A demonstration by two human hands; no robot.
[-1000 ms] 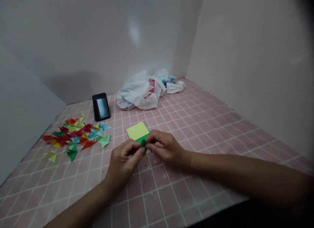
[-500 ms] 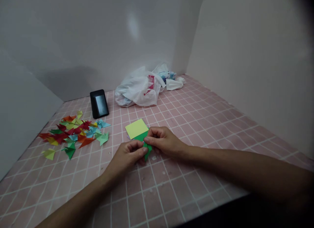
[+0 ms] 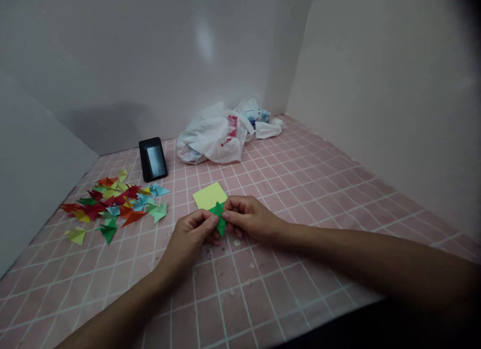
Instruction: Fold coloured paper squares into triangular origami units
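A small green folded paper [image 3: 220, 220] is pinched between my two hands, one pointed tip sticking up and another pointing down. My left hand [image 3: 194, 233] grips its left side between thumb and fingers. On the opposite edge, the thumb and index finger of my right hand [image 3: 252, 218] press together. Just behind the hands lies a yellow square sheet [image 3: 210, 195], with edges of other colours peeping out beneath it. Off to the left is a loose pile of small origami birds [image 3: 108, 231] in red, orange, yellow, green and light blue.
Behind the pile a black phone-like device [image 3: 153, 158] leans at a tilt. A crumpled white plastic bag [image 3: 214, 136] sits against the back wall, beside a blue-and-white packet [image 3: 259, 113]. Pink tile-patterned cloth [image 3: 319, 184] covers the table. Tiny paper scraps lie near my hands.
The green paper has been turned in my fingers, and a pointed tip now stands up from it. My left hand has shifted slightly up and away from me.
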